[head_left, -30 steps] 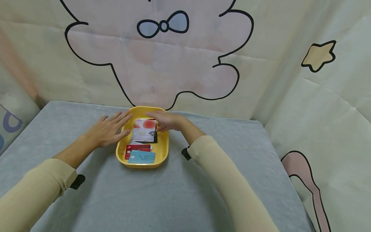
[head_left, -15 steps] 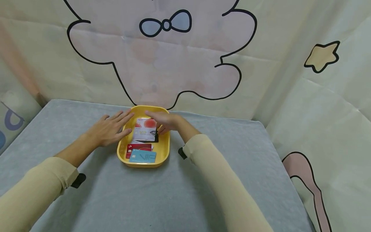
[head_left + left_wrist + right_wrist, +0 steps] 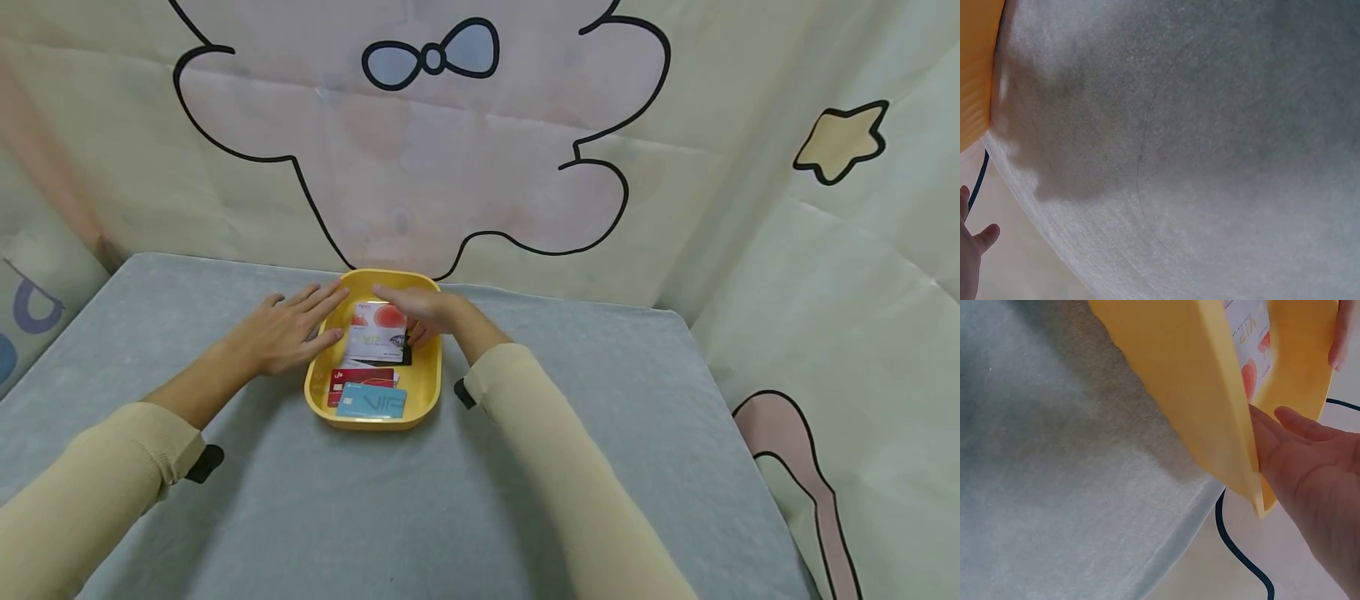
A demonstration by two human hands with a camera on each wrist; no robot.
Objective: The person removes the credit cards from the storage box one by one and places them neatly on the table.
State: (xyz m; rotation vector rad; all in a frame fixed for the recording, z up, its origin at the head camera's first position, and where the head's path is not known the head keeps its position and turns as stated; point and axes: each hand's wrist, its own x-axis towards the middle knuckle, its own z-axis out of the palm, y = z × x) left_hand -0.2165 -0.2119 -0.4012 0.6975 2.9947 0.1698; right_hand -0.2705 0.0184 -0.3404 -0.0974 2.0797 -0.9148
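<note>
my right hand (image 3: 422, 312) reaches over the far right rim of the yellow tray (image 3: 424, 379), its fingers laid out loosely above the white vip card (image 3: 373, 338); whether the thumb under the card's right edge pinches it, i cannot tell. my left hand (image 3: 282, 333) lies flat and relaxed, grasping nothing, with its fingertips (image 3: 330, 293) touching the tray's left rim. the white vip card sits topmost on a black card (image 3: 403, 356) in the far half of the tray; a red card (image 3: 362, 379) and a blue vip card (image 3: 372, 403) lie in the near half. the tray rests on the grey table cover (image 3: 465, 500), before a cartoon backdrop (image 3: 420, 158). to do the step well, i judge that i should steady the tray with the left hand, slide one fingertip under the top card's edge, and lift that card alone.
</note>
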